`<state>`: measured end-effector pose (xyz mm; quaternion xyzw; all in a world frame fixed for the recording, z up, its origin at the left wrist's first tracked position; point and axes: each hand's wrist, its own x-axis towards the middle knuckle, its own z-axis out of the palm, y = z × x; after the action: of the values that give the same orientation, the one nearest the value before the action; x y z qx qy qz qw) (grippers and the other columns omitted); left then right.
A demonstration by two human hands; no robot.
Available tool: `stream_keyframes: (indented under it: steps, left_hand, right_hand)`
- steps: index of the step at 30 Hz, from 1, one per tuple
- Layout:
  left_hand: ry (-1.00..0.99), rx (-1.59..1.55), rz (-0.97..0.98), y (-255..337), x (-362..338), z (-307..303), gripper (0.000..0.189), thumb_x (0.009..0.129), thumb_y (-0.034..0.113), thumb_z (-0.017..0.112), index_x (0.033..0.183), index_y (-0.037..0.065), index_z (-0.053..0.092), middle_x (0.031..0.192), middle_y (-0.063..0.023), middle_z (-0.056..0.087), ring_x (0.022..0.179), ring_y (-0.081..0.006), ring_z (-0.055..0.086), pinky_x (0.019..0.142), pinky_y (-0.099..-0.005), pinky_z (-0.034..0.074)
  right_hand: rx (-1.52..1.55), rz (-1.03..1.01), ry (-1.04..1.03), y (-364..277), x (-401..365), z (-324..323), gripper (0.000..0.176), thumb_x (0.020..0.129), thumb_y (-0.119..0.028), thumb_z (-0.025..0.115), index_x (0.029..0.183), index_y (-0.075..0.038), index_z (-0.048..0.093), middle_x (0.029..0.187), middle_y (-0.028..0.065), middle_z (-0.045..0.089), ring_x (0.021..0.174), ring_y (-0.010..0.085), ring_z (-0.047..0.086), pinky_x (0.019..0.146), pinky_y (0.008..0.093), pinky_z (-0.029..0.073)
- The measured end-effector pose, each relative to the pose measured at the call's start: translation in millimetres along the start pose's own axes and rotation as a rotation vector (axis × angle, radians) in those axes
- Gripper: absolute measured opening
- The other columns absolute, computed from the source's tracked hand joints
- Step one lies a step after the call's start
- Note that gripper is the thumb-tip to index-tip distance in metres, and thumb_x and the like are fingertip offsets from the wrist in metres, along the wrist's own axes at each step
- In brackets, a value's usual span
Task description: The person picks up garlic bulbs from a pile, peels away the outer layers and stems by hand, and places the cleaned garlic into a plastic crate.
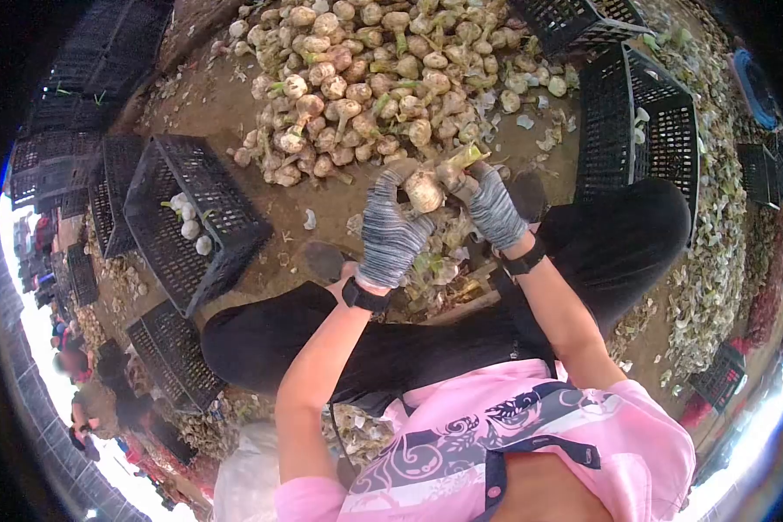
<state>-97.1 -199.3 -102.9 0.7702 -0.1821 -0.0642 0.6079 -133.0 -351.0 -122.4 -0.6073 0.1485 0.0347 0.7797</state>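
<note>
My left hand, in a grey striped knit glove, is closed around a dirt-streaked garlic bulb. A cut green-yellow garlic stem rises beside the bulb toward the right. Around that stem's base, the fingers of my right hand, gloved the same way, are closed. Both hands meet just in front of a large heap of garlic bulbs, many with stems still on. Peelings and cut stems lie on the ground below my hands, between my legs.
A black crate at the left holds a few white bulbs. Another black crate stands at the right, with pale bulbs inside. More crates lie further left. Dry skins cover the ground at far right. People sit at far left.
</note>
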Motion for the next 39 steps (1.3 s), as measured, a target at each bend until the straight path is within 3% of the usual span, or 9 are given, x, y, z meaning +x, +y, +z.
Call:
stream_keyframes:
  steps: [1,9,11,14,21,27,29,33,39]
  left_hand:
    - [-0.01,0.067,0.032,4,0,-3,0.058,0.058,0.013,0.078,0.107,0.004,0.048,0.102,-0.0116,0.053,0.094,-0.0235,0.053,0.084,-0.0327,0.043]
    - [-0.05,-0.085,-0.092,3,2,-6,0.063,0.057,0.018,0.08,0.109,0.003,0.047,0.103,-0.0105,0.052,0.093,-0.0211,0.053,0.083,-0.032,0.044]
    - [-0.074,-0.513,-0.328,14,4,-7,0.066,0.056,0.01,0.08,0.112,0.007,0.045,0.109,-0.0063,0.051,0.099,-0.0172,0.051,0.086,-0.0305,0.045]
    - [-0.09,-0.123,-0.133,11,5,-7,0.068,0.056,0.01,0.08,0.113,0.006,0.044,0.11,-0.0064,0.051,0.097,-0.0166,0.051,0.084,-0.03,0.046]
    - [-0.114,-0.491,-0.368,20,5,-10,0.067,0.059,0.013,0.08,0.113,0.003,0.043,0.103,-0.0067,0.054,0.092,-0.0154,0.054,0.081,-0.028,0.046]
    - [-0.133,-0.522,-0.52,26,10,-19,0.048,0.074,0.038,0.065,0.104,0.003,0.052,0.097,-0.0066,0.057,0.087,-0.0143,0.055,0.078,-0.028,0.047]
    - [-0.033,-0.855,-0.656,14,11,-17,0.043,0.077,0.046,0.06,0.096,0.007,0.057,0.087,-0.0037,0.059,0.076,-0.0109,0.057,0.064,-0.0232,0.048]
    - [0.056,-0.594,-1.0,-10,22,-23,0.062,0.074,0.071,0.04,0.089,0.013,0.058,0.067,0.0007,0.058,0.052,-0.0083,0.052,0.037,-0.0225,0.038]
    - [0.002,-0.525,-1.036,3,24,-30,0.069,0.072,0.075,0.035,0.096,0.014,0.059,0.061,0.0038,0.053,0.048,-0.004,0.046,0.034,-0.0173,0.03]
  right_hand:
    - [0.247,0.042,0.017,-10,-3,7,0.036,0.08,-0.013,0.062,0.11,0.0,0.048,0.102,0.0058,0.055,0.087,0.0129,0.053,0.078,0.0272,0.044]
    - [0.024,0.059,-0.061,-23,-1,-6,0.029,0.08,-0.018,0.061,0.1,0.0,0.055,0.093,0.0042,0.059,0.086,0.0101,0.052,0.076,0.0253,0.044]
    - [0.026,0.023,-0.088,-24,-1,-6,0.028,0.08,-0.019,0.061,0.099,0.001,0.056,0.092,0.0038,0.059,0.085,0.01,0.052,0.075,0.025,0.044]
    - [0.093,0.091,-0.066,-24,-4,-2,0.027,0.082,-0.019,0.059,0.1,0.001,0.055,0.092,0.0041,0.059,0.084,0.0103,0.052,0.075,0.0251,0.044]
    - [-0.434,-0.207,-0.083,-12,3,-14,0.024,0.082,-0.011,0.057,0.101,0.003,0.055,0.097,0.0074,0.058,0.085,0.0123,0.054,0.076,0.0274,0.045]
    - [-0.052,0.143,-0.154,-27,1,-10,0.027,0.077,-0.009,0.062,0.102,0.0,0.056,0.09,0.0086,0.062,0.081,0.0132,0.056,0.074,0.0282,0.045]
    - [-0.173,-0.078,-0.152,-13,0,-7,0.029,0.076,-0.01,0.064,0.101,0.001,0.056,0.087,0.0092,0.063,0.078,0.0139,0.057,0.073,0.0279,0.045]
    - [-0.363,-0.061,-0.213,-21,-8,5,0.026,0.075,-0.011,0.063,0.096,0.001,0.057,0.081,0.0116,0.064,0.073,0.0172,0.059,0.069,0.0293,0.046]
    - [-0.493,-0.022,-0.045,-2,-4,6,0.024,0.075,-0.02,0.061,0.087,0.002,0.059,0.071,0.0163,0.061,0.064,0.029,0.058,0.062,0.0336,0.046]
